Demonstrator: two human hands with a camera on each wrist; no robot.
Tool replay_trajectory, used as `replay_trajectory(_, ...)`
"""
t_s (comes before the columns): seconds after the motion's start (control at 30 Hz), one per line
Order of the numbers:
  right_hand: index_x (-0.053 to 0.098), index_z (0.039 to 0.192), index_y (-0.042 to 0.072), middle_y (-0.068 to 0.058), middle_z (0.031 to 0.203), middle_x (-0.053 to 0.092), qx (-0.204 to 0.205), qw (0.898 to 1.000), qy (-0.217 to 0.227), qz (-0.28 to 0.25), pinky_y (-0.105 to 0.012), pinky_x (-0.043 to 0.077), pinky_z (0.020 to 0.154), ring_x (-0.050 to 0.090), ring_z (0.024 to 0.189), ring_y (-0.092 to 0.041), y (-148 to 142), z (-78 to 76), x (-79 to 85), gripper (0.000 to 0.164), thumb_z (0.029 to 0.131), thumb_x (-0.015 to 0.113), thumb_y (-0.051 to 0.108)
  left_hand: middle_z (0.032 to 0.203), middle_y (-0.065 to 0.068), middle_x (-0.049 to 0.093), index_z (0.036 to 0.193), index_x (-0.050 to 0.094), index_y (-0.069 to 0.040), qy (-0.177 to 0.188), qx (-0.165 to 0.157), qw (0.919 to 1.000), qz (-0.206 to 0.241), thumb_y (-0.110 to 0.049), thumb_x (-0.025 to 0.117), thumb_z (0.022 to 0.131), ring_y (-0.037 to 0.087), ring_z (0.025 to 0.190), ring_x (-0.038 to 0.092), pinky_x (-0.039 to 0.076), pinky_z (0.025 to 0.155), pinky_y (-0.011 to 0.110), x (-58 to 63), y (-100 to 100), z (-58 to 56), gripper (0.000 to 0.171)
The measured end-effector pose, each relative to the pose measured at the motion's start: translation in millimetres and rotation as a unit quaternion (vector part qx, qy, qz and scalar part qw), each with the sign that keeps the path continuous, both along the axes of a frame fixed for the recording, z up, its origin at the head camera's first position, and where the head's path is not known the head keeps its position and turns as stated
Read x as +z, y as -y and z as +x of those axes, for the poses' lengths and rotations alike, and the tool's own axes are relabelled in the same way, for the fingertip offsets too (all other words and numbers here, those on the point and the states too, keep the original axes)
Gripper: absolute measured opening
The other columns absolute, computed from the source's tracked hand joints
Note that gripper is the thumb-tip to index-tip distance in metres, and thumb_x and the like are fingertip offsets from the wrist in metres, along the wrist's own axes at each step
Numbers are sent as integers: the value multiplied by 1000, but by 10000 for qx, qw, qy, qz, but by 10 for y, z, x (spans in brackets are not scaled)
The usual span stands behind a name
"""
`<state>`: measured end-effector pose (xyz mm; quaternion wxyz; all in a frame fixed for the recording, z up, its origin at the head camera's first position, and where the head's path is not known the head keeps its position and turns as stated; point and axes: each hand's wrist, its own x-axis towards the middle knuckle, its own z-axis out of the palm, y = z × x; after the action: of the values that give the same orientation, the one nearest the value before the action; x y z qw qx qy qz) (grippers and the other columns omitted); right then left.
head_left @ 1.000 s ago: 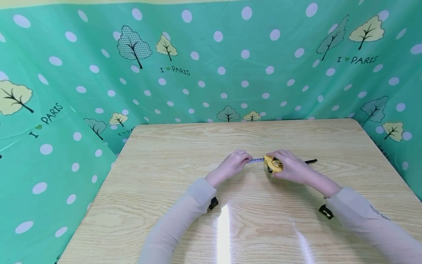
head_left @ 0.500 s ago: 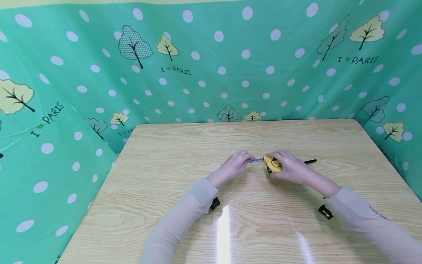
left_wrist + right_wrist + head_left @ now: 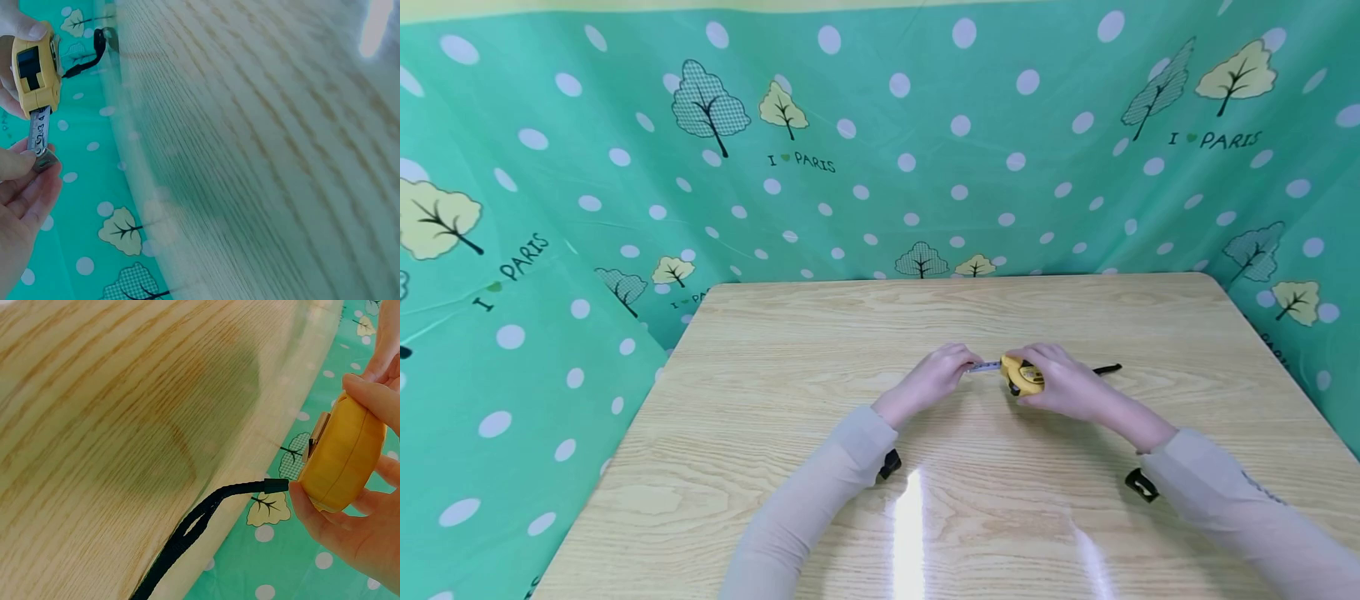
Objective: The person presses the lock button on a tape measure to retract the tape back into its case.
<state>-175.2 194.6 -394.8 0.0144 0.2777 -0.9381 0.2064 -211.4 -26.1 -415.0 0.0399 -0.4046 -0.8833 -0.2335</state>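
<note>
My right hand (image 3: 1063,382) grips a yellow tape measure (image 3: 1024,375), with thumb and fingers round its case (image 3: 345,456). A short length of blade (image 3: 985,367) sticks out of the case toward the left. The blade's metal end hook (image 3: 45,161) is pinched between the thumb and fingers of my left hand (image 3: 934,377). Printed numbers show on the blade in the left wrist view. A black wrist strap (image 3: 215,497) hangs from the case, and its tip shows beyond my right hand in the head view.
Both hands are over the middle of a light wood-grain table (image 3: 760,358). A green polka-dot cloth (image 3: 850,150) with printed trees hangs behind the table and along its sides. Black wrist devices (image 3: 1142,483) show under both sleeves.
Both hands stay in nearly the same place on the tape measure, and the drawn-out length of blade looks about the same. The head view has shifted very slightly.
</note>
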Motion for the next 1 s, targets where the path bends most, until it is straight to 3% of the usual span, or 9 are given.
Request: replay_trajectory(1.0, 48, 122, 3, -21, 113, 51, 150, 9998, -78, -72, -47, 48, 73, 47, 102, -36, 30, 15, -5, 65, 67, 77, 19, 95, 3, 61, 98, 61, -3, 198, -19, 9996, 209, -4, 52, 88, 11, 90, 58, 41, 80, 6, 24, -80, 8, 14)
